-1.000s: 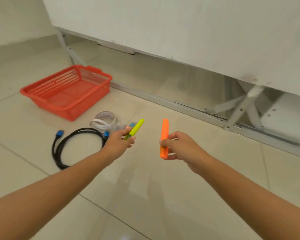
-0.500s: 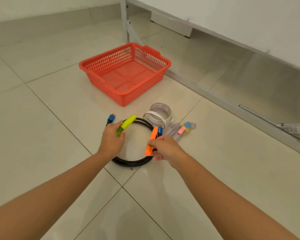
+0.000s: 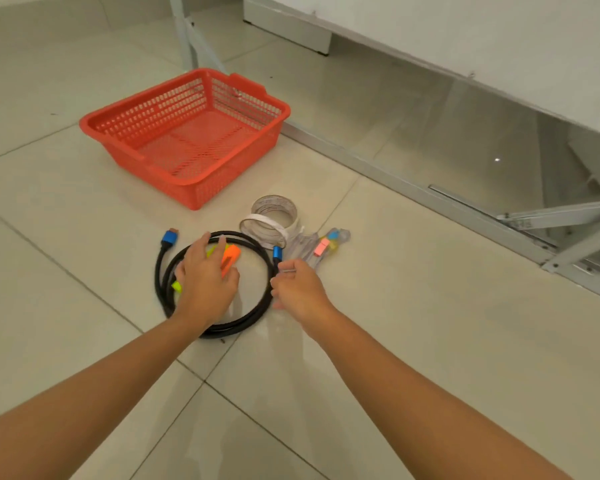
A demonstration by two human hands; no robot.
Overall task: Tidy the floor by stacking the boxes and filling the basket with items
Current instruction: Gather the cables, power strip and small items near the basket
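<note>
An empty red mesh basket (image 3: 222,181) stands on the tiled floor ahead. In front of it lies a coiled black cable (image 3: 250,317) with blue plugs. My left hand (image 3: 205,285) hovers low over the coil. It holds a yellow-green marker (image 3: 177,286) across the palm, and an orange marker (image 3: 230,258) sits between its fingers and thumb. My right hand (image 3: 298,292) is at the coil's right edge with loosely curled fingers, and I see nothing held in it. No boxes are in view.
Two rolls of clear tape (image 3: 274,216) and a clear bundle of pens with coloured caps (image 3: 323,244) lie right of the cable. A white folding table's metal floor rail (image 3: 395,181) runs diagonally behind them, and its leg (image 3: 187,39) stands behind the basket.
I have turned toward the basket and lowered both hands over the cable. The orange marker has passed from my right hand to my left hand.
</note>
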